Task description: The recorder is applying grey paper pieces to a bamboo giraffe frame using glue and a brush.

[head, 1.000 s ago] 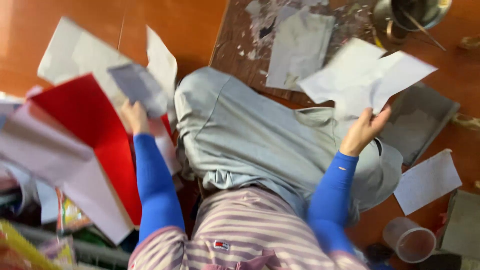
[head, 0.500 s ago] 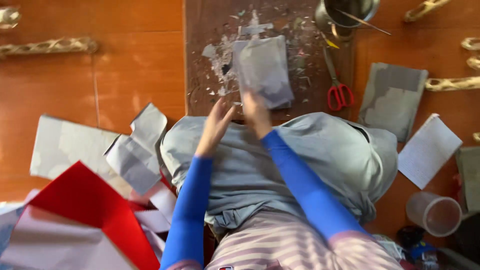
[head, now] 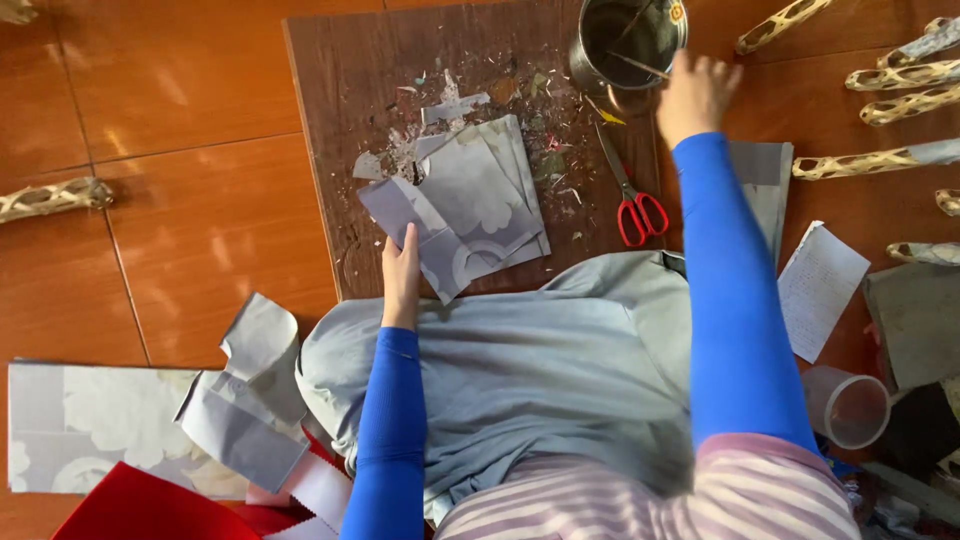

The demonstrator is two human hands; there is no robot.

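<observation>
An orange tiled floor [head: 170, 130] fills the view, and on it lies a dark wooden board [head: 330, 120] strewn with paper scraps and dried glue. A grey-blue cloth [head: 540, 370] covers the person's lap at the near edge of the board. To the left on the floor lie a large sheet of pale grey floral paper [head: 70, 425], a crumpled grey sheet [head: 250, 400] on top of it, and red paper [head: 150, 510] at the bottom edge.

In the middle of the board lies a stack of folded grey floral paper pieces [head: 470, 205]. The left hand [head: 401, 275] rests flat on the stack's near left corner, fingers together and stretched out, pressing rather than gripping; its grip is not closed around anything.

At the board's far right corner stands a round metal pot [head: 625, 40] with a thin stick leaning inside. The right hand [head: 695, 95] is raised just beside the pot's near rim, its back to the camera; whether its grip is closed on anything cannot be told.

Red-handled scissors [head: 630, 195] lie on the board between the paper stack and the right arm. Right of the arm a white written note [head: 820, 290] lies on the floor, a clear plastic cup [head: 850, 405] sits nearer the person, and several mesh-patterned paper tubes [head: 880, 160] lie in a row at the right edge. One more such tube [head: 50, 197] lies far left.
</observation>
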